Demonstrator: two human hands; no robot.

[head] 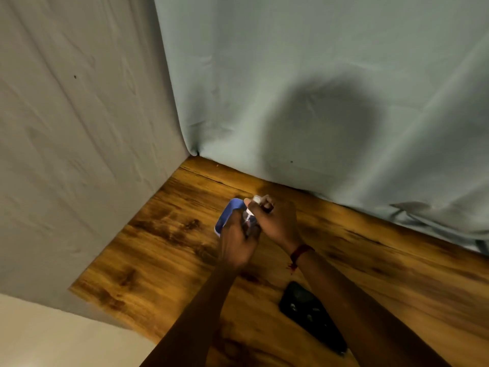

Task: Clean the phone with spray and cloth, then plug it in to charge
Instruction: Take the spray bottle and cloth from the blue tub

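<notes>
Both hands met near the centre of the frame, above the wooden table [164, 234]. The left hand [235, 242] was closed around a blue object [229, 213], probably the cloth, though blur made it hard to tell. The right hand [275, 223] was curled around a small spray bottle [250, 211] with a white top, tilted toward the blue object and touching or nearly touching it. A red band [300, 251] circled the right wrist. The phone [312, 316], dark and flat, lay on the table in the lower middle of the frame, between the two forearms and well apart from the hands. Grey-green cloth drapes [317, 75] hung behind the table, across the upper frame.
</notes>
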